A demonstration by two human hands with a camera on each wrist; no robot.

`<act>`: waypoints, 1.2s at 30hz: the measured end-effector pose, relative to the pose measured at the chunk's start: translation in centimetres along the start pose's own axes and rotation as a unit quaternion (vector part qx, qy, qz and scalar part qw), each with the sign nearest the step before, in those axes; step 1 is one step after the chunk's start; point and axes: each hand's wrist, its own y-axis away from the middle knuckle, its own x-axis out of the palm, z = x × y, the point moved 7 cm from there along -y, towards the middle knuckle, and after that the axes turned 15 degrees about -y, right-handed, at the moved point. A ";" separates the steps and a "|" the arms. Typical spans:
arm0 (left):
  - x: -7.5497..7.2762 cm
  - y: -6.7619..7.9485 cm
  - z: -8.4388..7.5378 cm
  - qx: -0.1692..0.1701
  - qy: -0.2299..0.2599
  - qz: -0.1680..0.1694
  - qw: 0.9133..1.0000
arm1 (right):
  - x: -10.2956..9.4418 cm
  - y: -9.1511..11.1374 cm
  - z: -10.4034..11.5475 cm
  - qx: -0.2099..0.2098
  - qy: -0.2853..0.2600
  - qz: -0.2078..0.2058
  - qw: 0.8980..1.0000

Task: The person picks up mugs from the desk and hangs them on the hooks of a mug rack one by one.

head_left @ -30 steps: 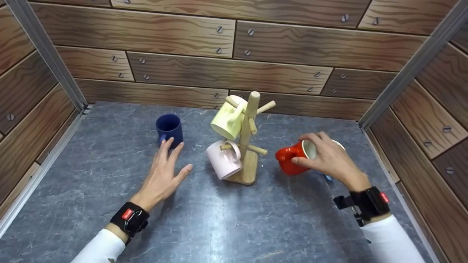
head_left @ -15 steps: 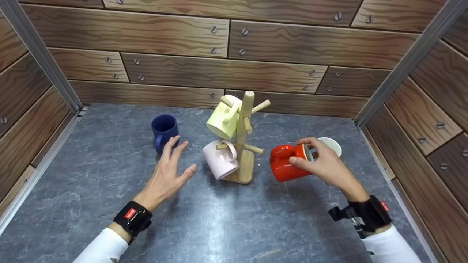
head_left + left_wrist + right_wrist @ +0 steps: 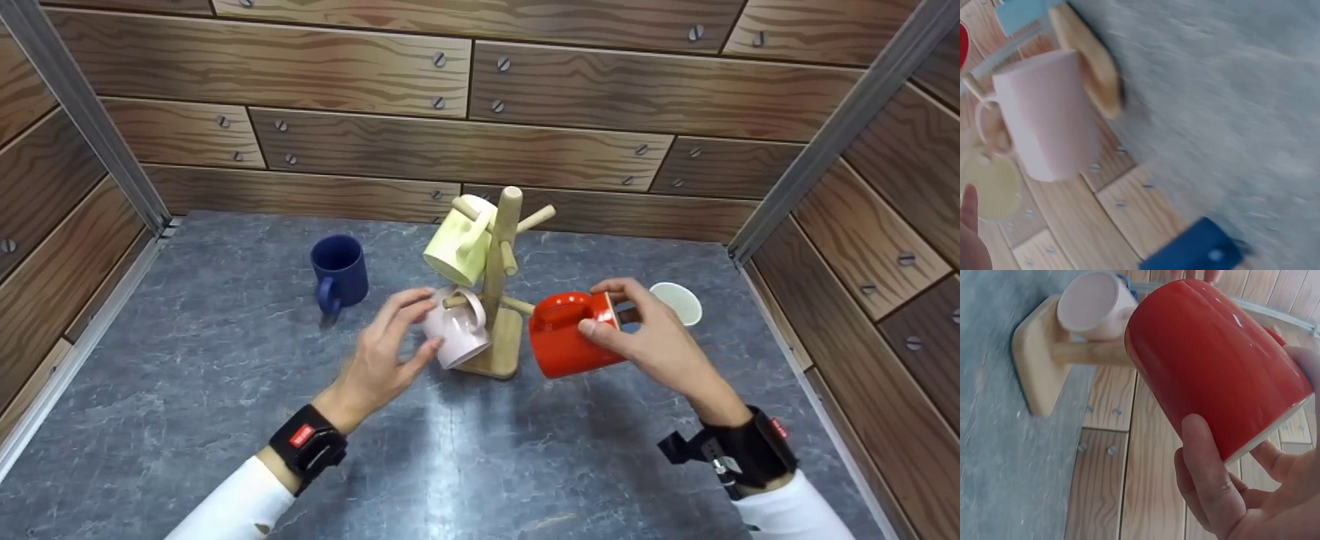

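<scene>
Tilted on its side in the air, a red mug point(image 3: 570, 337) is held by my right hand point(image 3: 660, 337), thumb and fingers gripping it near its pale rim. Its handle faces up, and its base end reaches toward a lower peg of the wooden mug tree point(image 3: 501, 345). My left hand point(image 3: 386, 360) has its fingers loosely bent beside the pink mug point(image 3: 461, 334), fingertips right at its left side. That pink mug hangs by its handle from a lower peg. Above it, a yellow-green mug point(image 3: 454, 247) hangs from an upper peg.
A dark blue mug point(image 3: 339, 271) stands on the grey tabletop at the left. Behind my right hand is a mug with a pale inside point(image 3: 679, 302); its outside looks light blue in the left wrist view. Wood-patterned walls point(image 3: 360, 142) enclose the back and sides.
My right hand has carried the red mug left toward the mug tree, turning its handle upward. My left hand has moved right, from beside the blue mug to the pink mug.
</scene>
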 end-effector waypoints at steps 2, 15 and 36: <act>0.5 -0.7 -0.8 0.004 0.014 0.016 1.000 | 0.4 0.0 0.4 -0.003 -0.005 -0.001 1.000; 3.8 -3.2 -4.3 -0.070 0.123 0.108 0.984 | 2.6 -0.1 1.9 0.000 -0.017 0.007 1.000; 4.3 -3.0 -4.2 -0.078 0.024 0.080 0.993 | 4.1 -0.7 3.2 -0.036 -0.063 0.036 0.997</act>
